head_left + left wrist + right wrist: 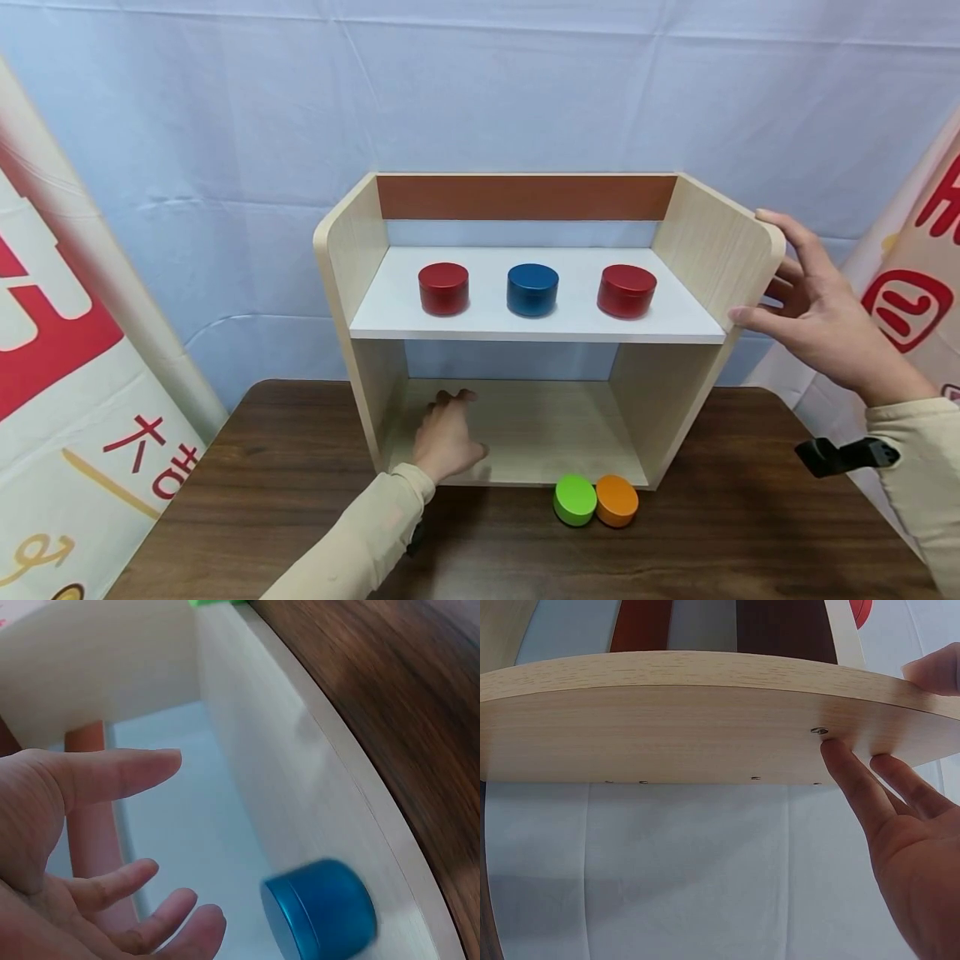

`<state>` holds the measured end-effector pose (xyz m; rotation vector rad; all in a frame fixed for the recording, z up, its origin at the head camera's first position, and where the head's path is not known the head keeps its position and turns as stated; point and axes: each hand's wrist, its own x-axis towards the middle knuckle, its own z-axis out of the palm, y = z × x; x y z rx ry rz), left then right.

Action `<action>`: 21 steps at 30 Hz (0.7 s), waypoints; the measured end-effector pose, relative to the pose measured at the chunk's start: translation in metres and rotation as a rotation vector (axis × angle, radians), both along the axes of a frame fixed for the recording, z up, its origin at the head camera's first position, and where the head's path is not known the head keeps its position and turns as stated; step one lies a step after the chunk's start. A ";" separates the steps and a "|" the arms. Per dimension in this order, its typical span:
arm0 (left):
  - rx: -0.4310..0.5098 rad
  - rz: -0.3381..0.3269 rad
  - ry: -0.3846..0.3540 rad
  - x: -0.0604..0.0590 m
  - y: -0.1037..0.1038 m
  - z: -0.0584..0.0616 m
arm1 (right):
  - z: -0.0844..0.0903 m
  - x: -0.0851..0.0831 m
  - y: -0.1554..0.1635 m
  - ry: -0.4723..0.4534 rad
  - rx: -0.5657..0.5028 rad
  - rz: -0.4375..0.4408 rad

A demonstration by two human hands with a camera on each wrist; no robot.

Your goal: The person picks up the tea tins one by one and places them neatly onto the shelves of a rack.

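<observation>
My left hand (448, 439) reaches into the lower level of a two-level wooden shelf (536, 336), its fingers spread. In the left wrist view a shiny blue round tin (322, 911) is on the lower board, a little apart from those fingertips; the head view has it hidden behind the hand. At the right, my right hand (821, 317) holds the shelf's side panel (720, 250), thumb at the front edge. Other fingertips (836, 750) press the panel's outer face. Red (443, 289), blue (532, 290) and red (627, 292) tins stand in a row on the white upper board.
A green tin (575, 500) and an orange tin (617, 501) sit side by side on the dark wooden table (720, 542), just before the shelf's front edge. Behind hangs a pale cloth (510, 92). Printed banners (67, 375) flank the table.
</observation>
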<state>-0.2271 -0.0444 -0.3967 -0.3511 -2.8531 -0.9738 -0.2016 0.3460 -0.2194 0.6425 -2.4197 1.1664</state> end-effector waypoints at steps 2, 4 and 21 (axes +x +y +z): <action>0.000 -0.023 -0.003 0.002 0.005 0.001 | 0.000 0.000 0.000 -0.001 0.003 0.000; 0.000 -0.050 -0.012 0.005 0.011 0.002 | 0.000 0.000 0.000 -0.002 0.003 -0.001; 0.011 -0.315 -0.059 0.024 0.060 -0.016 | 0.000 -0.003 0.000 -0.010 -0.009 -0.031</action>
